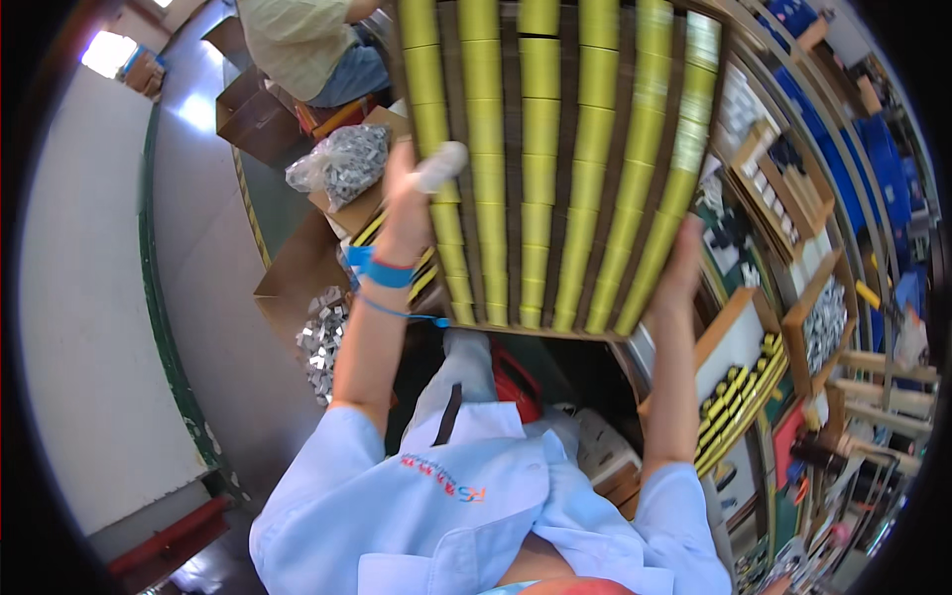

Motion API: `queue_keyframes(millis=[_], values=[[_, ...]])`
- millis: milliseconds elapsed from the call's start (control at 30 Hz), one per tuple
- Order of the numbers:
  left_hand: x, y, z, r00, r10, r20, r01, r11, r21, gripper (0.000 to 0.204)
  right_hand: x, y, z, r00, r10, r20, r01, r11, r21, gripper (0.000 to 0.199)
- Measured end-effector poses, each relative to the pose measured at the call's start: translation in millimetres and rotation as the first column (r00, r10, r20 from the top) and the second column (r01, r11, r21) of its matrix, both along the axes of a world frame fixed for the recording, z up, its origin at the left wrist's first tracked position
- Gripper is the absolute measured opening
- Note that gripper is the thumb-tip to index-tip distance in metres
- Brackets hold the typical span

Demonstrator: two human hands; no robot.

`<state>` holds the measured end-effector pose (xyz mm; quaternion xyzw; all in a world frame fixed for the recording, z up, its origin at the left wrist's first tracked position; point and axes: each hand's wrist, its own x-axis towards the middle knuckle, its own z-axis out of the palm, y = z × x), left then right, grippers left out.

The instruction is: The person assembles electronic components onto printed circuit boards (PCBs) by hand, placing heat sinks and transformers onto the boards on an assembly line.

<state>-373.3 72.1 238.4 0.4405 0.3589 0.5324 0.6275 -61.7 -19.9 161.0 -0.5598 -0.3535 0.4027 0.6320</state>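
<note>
A large brown tray point(512, 169) is held up in front of me. Several long rows of yellow rectangular blocks point(538, 149) lie in it, with brown strips between the rows. My left hand point(412, 193) grips its left edge, the thumb, in a white cover, lying over the rim beside the outermost row. On the opposite side, my right hand point(680, 260) is closed on the right edge, its fingers partly hidden by the tray. A blue wristband point(385, 271) with a cord circles my left wrist.
At left, a clear bag of grey parts point(347, 164) rests on a cardboard box, and loose metal pieces point(322, 342) fill another box. Another person point(297, 45) sits at the upper left. To the right, a tray of yellow-black parts point(734, 407) and a bin of grey parts point(825, 322) stand on the bench.
</note>
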Motion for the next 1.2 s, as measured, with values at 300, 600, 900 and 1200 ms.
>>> queue_keyframes(millis=[300,600,900,1200], values=[[-193,70,-62,0.889,0.385,-0.246,-0.388,0.921,0.04,0.065,-246,161,-103,0.904,0.408,-0.131,-0.399,0.913,0.09,0.067],[-234,143,-174,0.881,-0.088,-0.466,-0.094,0.931,-0.354,0.066,-289,97,-213,0.706,0.299,-0.642,-0.56,0.791,-0.247,0.064],[-188,169,-270,0.708,-0.506,-0.493,0.143,0.786,-0.602,0.066,-279,18,-257,0.745,0.018,-0.667,-0.436,0.77,-0.466,0.061],[-163,201,-310,0.584,-0.572,-0.576,0.306,0.812,-0.497,0.064,-288,7,-256,0.681,0.108,-0.724,-0.521,0.766,-0.376,0.067]])
